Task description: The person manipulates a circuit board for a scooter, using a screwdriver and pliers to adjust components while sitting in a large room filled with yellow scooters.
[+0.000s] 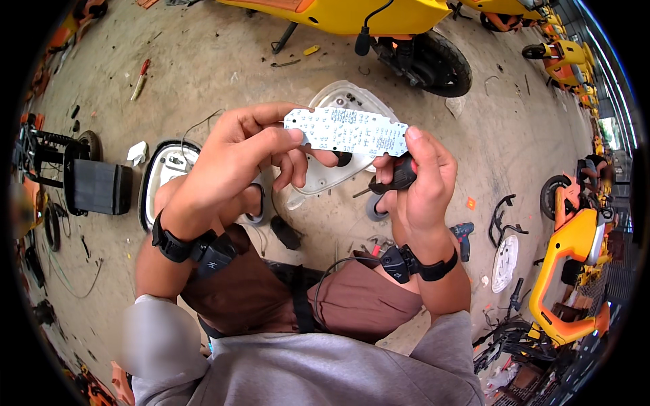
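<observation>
A white circuit board [349, 130], long and dotted with small parts, is held up in front of me and tilts slightly down to the right. My left hand [237, 145] pinches its left end between thumb and fingers. At the other end, my right hand [433, 179] grips the board's corner by the thumb. That same hand also keeps a screwdriver [401, 177] with a black and red handle in its fingers, its shaft pointing left. Below the board, a white plastic cover [318, 179] lies on the floor, partly hidden by the board and my hands.
A second white housing with a black rim [154, 177] lies left, beside a black box [101, 186]. A yellow scooter [325, 15] stands ahead; another yellow frame [552, 298] is at right. A cordless drill [463, 238] and a red-handled tool [141, 79] lie on the floor.
</observation>
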The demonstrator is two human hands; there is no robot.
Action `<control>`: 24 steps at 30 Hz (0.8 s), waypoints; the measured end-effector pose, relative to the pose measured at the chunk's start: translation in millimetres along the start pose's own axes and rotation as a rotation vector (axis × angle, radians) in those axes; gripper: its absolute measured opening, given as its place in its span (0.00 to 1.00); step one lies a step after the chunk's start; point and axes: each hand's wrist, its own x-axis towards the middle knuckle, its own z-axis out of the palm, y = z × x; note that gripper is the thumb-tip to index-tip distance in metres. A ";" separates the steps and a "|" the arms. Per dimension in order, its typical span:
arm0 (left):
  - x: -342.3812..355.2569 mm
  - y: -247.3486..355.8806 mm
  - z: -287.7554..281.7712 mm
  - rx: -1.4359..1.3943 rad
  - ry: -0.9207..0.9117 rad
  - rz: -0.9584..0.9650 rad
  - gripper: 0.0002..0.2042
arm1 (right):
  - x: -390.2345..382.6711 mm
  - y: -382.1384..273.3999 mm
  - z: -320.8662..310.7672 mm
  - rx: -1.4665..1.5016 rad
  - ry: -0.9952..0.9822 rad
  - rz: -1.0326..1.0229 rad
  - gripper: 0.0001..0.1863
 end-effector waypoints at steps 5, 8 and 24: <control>1.1 -1.6 -1.2 -0.036 0.035 -0.023 0.15 | 1.3 -0.5 1.0 0.012 0.010 0.046 0.17; 2.7 -3.5 -3.9 -0.064 0.014 -0.033 0.15 | 1.6 -0.5 0.4 0.026 0.018 0.070 0.17; -1.3 -5.5 1.0 0.154 0.074 0.016 0.12 | -4.3 3.6 2.7 -0.038 -0.066 -0.006 0.14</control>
